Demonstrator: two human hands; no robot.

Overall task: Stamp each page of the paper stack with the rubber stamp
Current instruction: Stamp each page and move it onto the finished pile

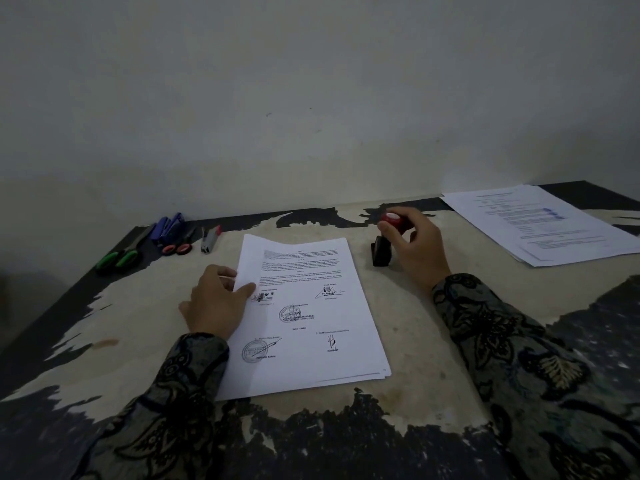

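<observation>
L hand (216,299) fingers flat on paper stack (311,327) left edge; R hand (417,245) fingers grip rubber stamp (393,221) w/ bare desk (415,323) between.

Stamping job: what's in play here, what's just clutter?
In play:
stamp, gripped by right hand
ink pad under the stamp
paper stack, left hand on its edge

Lying about:
second pile of papers
green scissors
red scissors
blue stapler
grey staple remover
</observation>
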